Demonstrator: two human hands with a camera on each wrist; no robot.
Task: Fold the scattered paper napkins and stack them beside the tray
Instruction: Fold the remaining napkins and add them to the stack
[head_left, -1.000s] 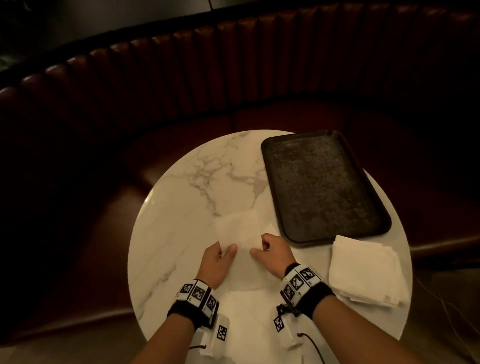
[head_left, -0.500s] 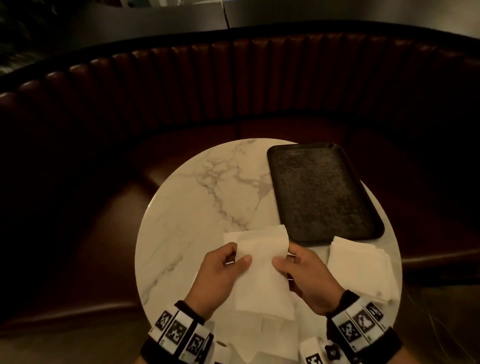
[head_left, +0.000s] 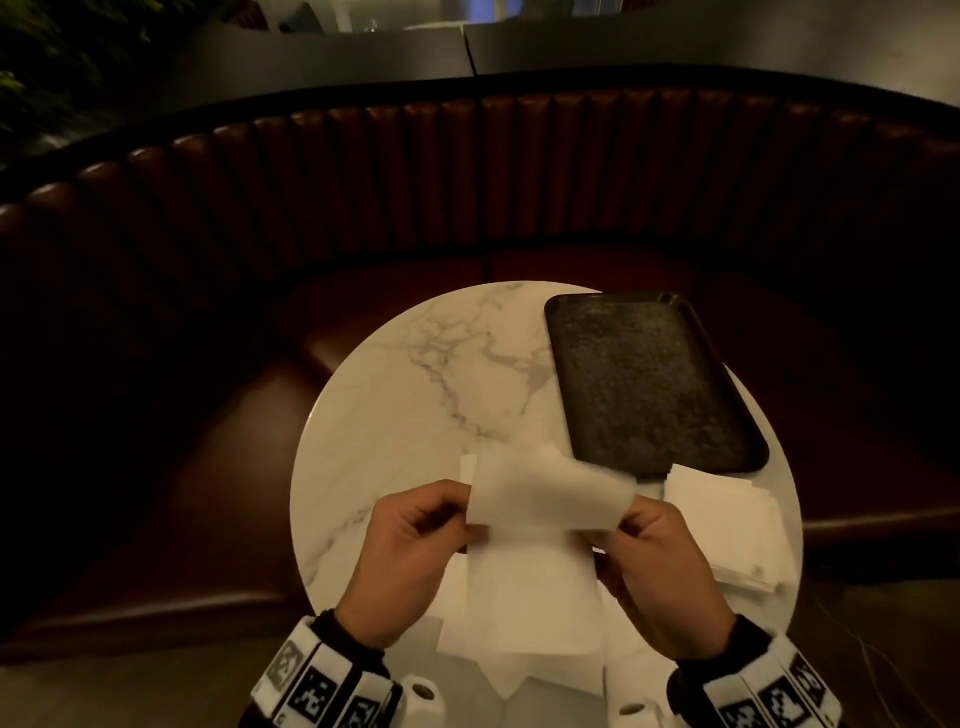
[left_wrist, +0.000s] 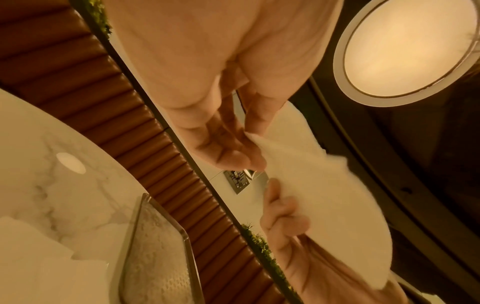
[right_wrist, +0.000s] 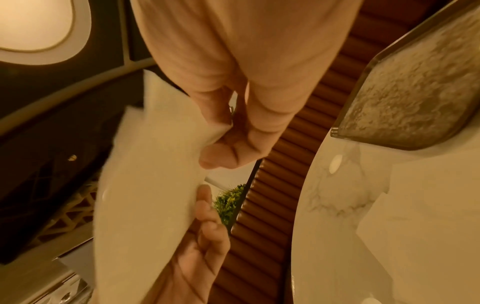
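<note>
Both hands hold one white paper napkin (head_left: 545, 499) in the air over the near side of the round marble table (head_left: 415, 415); it is blurred by motion. My left hand (head_left: 467, 519) pinches its left edge and my right hand (head_left: 623, 519) pinches its right edge. In the left wrist view the left hand (left_wrist: 257, 152) nips the napkin (left_wrist: 324, 185) between thumb and fingers. The right wrist view shows my right hand (right_wrist: 218, 137) pinching the napkin (right_wrist: 150, 185) the same way. A stack of folded napkins (head_left: 727, 525) lies just in front of the dark tray (head_left: 649, 384).
More loose napkins (head_left: 519, 623) lie flat on the table under my hands, one corner (head_left: 467, 467) showing behind. A curved brown ribbed bench (head_left: 467, 182) wraps round the table's far side. The tray fills the table's right half, with bare marble at the left.
The napkin has come up off the table and now hangs between both hands, spread wider sideways than half a second ago. My hands have drawn nearer to me and apart.
</note>
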